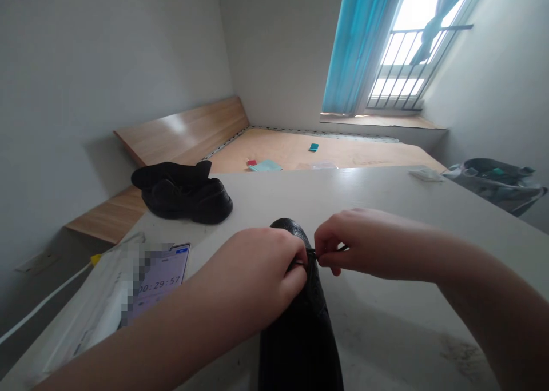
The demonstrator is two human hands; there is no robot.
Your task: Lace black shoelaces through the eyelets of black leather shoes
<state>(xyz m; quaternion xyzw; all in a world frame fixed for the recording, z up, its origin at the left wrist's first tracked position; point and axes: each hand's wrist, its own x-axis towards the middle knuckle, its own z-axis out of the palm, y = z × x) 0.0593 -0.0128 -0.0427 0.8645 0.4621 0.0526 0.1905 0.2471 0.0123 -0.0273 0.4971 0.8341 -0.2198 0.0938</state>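
Seemingly, the left hand point(251, 279) and right hand point(364, 245) pinch laces point(311, 253) on a black shoe point(300, 345).

Left hand point(253, 279) and right hand point(355, 245) pinching

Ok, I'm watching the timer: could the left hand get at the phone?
Probably yes: the left hand is close to the phone, nothing between them, though it is now working the lace of the black shoe.

Black pebble-grain shoe point(298, 345), black lace point(332, 250), turquoise curtain point(354, 48), off-white tabletop point(377, 194)
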